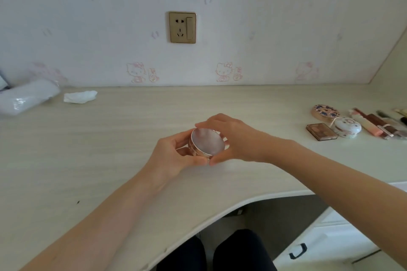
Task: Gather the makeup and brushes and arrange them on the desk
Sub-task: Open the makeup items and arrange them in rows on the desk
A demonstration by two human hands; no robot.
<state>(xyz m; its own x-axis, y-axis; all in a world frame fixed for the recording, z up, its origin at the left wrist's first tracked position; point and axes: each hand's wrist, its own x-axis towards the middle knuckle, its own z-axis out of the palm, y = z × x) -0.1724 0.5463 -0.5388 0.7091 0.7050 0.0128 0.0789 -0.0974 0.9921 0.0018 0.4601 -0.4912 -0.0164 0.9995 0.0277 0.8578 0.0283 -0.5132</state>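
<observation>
Head camera showed the round compact held a little above the middle of the desk, tilted so its shiny lid faced up and toward the wearer. The main risk looked to be a slip. The case seemed smooth and glossy, and it was caught only at its rim, so a loosened pinch could have let it drop onto the desk, or pop open if the lid was twisted. A hurried move toward the other makeup might also have knocked the eyeshadow palette or the white round box, which lay close together well off to the right.

The left hand cupped the compact from its left side, fingers curled around the edge. The right hand arched over from the right, fingers on the far rim and thumb at the near rim, gripping it too. Both forearms reached in over the desk edge.
</observation>
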